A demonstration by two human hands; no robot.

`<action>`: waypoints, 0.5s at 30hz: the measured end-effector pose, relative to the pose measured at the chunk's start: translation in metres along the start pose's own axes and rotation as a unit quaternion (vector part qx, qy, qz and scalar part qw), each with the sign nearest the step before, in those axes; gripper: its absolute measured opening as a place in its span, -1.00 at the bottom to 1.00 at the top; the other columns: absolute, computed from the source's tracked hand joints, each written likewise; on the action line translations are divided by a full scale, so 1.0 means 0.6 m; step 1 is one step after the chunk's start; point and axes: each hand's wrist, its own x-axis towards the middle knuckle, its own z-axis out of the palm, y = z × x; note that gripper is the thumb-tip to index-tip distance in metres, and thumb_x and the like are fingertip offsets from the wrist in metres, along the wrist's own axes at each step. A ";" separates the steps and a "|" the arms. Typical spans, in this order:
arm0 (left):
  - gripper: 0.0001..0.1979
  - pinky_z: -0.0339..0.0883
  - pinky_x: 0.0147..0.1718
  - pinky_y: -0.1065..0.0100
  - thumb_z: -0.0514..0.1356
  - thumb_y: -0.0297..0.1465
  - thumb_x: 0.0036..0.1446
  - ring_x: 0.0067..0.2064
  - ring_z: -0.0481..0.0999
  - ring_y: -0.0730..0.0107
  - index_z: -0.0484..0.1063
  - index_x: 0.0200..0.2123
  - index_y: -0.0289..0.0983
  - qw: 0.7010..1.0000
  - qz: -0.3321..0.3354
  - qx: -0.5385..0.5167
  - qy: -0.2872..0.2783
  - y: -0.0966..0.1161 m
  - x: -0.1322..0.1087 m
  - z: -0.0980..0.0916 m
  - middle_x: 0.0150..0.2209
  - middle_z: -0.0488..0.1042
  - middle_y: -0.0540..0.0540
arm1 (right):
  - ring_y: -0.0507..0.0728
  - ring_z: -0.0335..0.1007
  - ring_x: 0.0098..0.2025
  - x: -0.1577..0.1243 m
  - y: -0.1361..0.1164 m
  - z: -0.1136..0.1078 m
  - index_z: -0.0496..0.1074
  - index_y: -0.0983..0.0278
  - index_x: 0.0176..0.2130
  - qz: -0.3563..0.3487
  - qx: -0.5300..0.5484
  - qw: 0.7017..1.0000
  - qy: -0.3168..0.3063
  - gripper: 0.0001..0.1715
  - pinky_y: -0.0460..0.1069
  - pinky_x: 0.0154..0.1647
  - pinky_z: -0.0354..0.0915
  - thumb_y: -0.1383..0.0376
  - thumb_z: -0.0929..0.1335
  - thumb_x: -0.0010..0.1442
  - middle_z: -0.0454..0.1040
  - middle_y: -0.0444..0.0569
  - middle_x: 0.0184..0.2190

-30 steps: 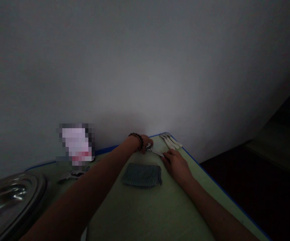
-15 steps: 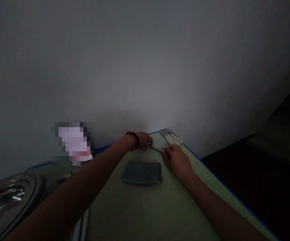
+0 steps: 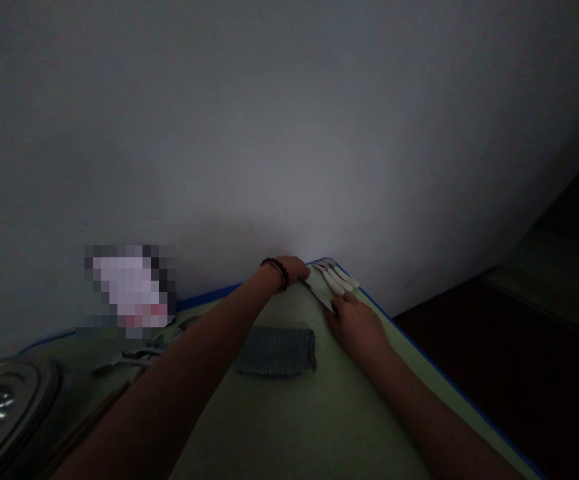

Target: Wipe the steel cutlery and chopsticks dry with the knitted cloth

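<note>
Sitting toward the left of the tabletop (image 3: 264,437), a shiny metal dish (image 3: 7,407) is cut off by the picture's border. Past it, partly behind the left forearm, some metal cutlery (image 3: 129,357) lies in a loose group. A folded grey-green cloth (image 3: 279,352) lies flat between the forearms, its left end hidden by the left one.

Beyond the cloth, near the right edge, the right hand (image 3: 357,327) pinches the near end of a slim metal utensil (image 3: 319,295) with thumb and curled fingers, leaving little gap. The utensil stretches from there away and to the left, its long axis roughly parallel to the tabletop's right edge. The left hand (image 3: 294,269), wearing a dark beaded bracelet (image 3: 280,268), is at the utensil's far end, close to the far edge. Its fingers look curled, but whether they grip or merely touch cannot be told.

Just right of the utensil, near the far right corner, forks (image 3: 338,283) with pale handles lie side by side at a similar slant; the right hand is nearer to their handles. A pixelated object (image 3: 132,287) leans by the wall (image 3: 294,133) along the far edge.
</note>
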 end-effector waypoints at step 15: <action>-0.80 0.25 -0.25 0.30 0.09 -0.52 0.13 -0.01 0.27 0.17 0.49 -0.44 -0.24 0.992 0.070 0.080 0.070 0.021 0.031 -0.023 -0.14 0.41 -0.14 | 0.18 0.44 -0.26 0.010 0.006 -0.003 0.38 0.32 -0.13 0.048 -0.015 0.999 -0.003 -0.65 0.01 -0.33 0.25 0.22 0.16 0.22 0.38 0.14 -0.10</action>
